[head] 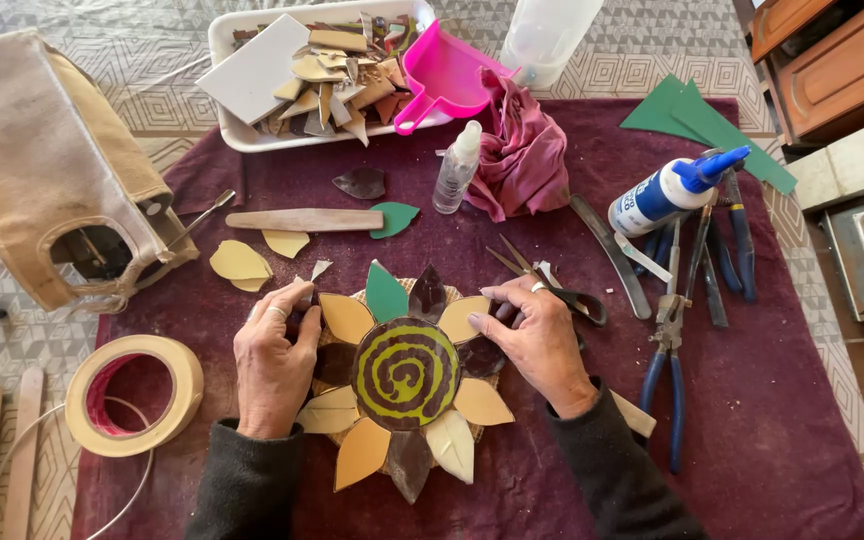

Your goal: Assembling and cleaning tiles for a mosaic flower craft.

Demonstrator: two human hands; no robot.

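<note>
A sunflower mosaic [407,375] lies on a dark red cloth [752,400], with a brown and green spiral centre ringed by yellow, cream, brown and green petal tiles. My left hand [272,365] rests on the flower's left side, fingertips on a dark petal piece at the upper left. My right hand [537,340] presses on the right side, thumb and fingers pinching a dark petal tile [500,312] next to a yellow one.
A white tray [227,40] of tile shards holds a pink scoop [442,75]. Nearby lie a roll of masking tape [132,395], loose yellow petals [240,262], a glue bottle [667,195], small clear bottle [455,170], crumpled rag [522,150], scissors [552,285], pliers [674,330].
</note>
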